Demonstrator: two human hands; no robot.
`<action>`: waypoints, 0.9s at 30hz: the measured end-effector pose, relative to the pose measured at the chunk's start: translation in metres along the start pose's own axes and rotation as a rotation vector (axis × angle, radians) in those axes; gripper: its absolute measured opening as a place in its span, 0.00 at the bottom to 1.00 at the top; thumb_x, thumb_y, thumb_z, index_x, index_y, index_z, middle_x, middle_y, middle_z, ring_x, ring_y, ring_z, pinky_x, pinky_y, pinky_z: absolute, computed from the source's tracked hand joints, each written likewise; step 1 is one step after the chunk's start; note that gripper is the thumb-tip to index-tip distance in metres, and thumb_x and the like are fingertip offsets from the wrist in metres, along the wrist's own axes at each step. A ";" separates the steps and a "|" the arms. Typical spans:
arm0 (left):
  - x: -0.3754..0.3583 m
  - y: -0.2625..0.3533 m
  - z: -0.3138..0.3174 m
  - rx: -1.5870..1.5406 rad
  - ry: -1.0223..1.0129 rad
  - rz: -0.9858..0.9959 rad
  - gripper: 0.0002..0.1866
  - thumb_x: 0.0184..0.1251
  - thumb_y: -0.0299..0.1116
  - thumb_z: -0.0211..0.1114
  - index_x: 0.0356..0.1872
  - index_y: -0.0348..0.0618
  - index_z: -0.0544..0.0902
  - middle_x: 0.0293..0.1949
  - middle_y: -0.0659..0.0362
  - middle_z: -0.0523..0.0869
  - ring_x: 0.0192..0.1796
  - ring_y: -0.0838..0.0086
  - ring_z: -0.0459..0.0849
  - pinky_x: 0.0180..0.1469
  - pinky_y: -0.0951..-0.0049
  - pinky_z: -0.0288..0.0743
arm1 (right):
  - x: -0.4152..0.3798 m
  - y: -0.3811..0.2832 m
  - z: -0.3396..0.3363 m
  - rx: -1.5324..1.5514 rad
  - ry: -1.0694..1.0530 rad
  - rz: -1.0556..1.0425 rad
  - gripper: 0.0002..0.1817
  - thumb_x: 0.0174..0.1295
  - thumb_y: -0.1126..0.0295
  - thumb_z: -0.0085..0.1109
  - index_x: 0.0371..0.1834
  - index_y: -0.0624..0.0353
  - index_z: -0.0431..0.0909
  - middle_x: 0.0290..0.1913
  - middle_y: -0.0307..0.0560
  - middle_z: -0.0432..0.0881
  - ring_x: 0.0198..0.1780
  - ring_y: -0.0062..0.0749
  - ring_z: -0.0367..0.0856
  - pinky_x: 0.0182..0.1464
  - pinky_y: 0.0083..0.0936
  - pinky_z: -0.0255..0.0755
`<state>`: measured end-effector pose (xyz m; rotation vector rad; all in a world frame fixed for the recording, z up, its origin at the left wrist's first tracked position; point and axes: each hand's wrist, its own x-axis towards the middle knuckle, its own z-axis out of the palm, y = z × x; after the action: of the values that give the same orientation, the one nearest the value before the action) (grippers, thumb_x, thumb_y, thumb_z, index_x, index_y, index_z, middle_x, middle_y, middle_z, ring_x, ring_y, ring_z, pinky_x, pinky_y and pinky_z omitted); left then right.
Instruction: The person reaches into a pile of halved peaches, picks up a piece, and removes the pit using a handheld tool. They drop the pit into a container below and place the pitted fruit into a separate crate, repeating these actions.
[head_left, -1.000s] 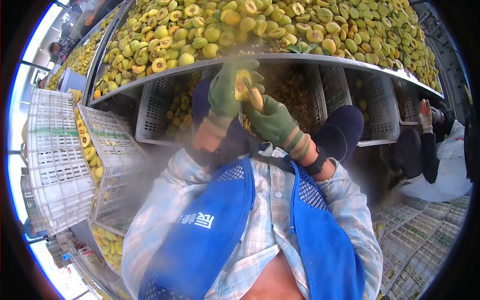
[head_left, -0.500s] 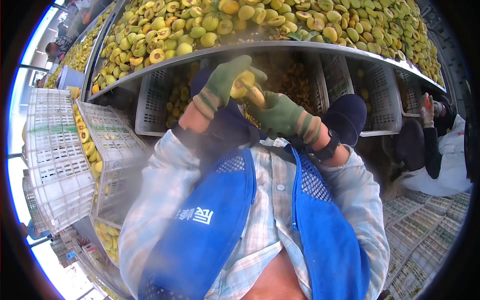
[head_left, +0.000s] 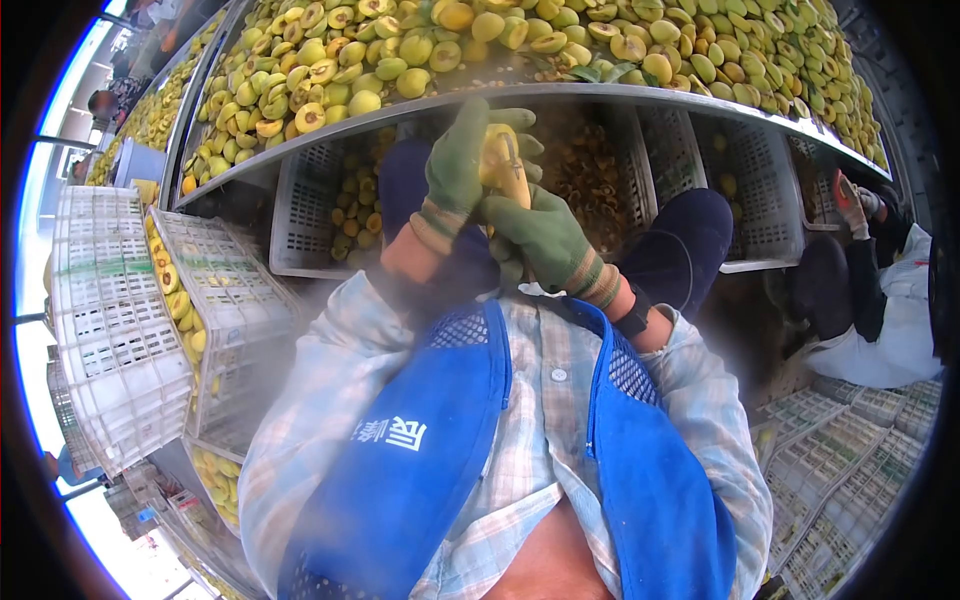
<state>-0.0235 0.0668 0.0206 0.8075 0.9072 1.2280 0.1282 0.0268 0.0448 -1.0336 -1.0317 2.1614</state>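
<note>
Closest to you, above the blue apron (head_left: 420, 470), your left hand (head_left: 455, 165) has its gloved fingers curled around a yellow fruit (head_left: 497, 152), and your right hand (head_left: 545, 235) grips a knife (head_left: 513, 178) whose handle lies against it. Since half a second ago you have lifted and turned the fruit more upright, so the cut looks to be working round it. Beyond, baskets (head_left: 320, 200) sit under the table (head_left: 400, 110) heaped with fruit; a co-worker's sleeve (head_left: 885, 310) shows far right.
</note>
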 end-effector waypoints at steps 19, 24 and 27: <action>0.026 0.016 -0.010 0.163 -0.246 -0.393 0.31 0.80 0.50 0.45 0.61 0.26 0.74 0.53 0.40 0.83 0.46 0.58 0.88 0.52 0.66 0.83 | -0.005 -0.007 -0.036 -0.300 -0.109 0.113 0.18 0.66 0.60 0.58 0.52 0.61 0.76 0.23 0.37 0.77 0.16 0.17 0.73 0.17 0.16 0.66; 0.002 -0.004 -0.002 0.132 -0.184 0.108 0.33 0.80 0.53 0.43 0.64 0.27 0.71 0.55 0.41 0.82 0.45 0.62 0.88 0.51 0.68 0.84 | 0.003 0.000 -0.036 -0.199 -0.125 0.019 0.16 0.65 0.61 0.56 0.48 0.62 0.74 0.21 0.39 0.76 0.16 0.20 0.74 0.16 0.19 0.67; -0.006 -0.005 -0.005 0.057 -0.127 0.002 0.33 0.80 0.54 0.44 0.63 0.27 0.72 0.50 0.42 0.84 0.44 0.64 0.88 0.49 0.69 0.84 | 0.003 0.002 -0.026 -0.286 -0.012 0.043 0.17 0.66 0.61 0.59 0.49 0.62 0.79 0.23 0.36 0.77 0.16 0.16 0.73 0.17 0.16 0.66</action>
<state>-0.0268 0.0599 0.0142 0.9215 0.8411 1.1434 0.1477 0.0386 0.0310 -1.1804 -1.3648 2.0959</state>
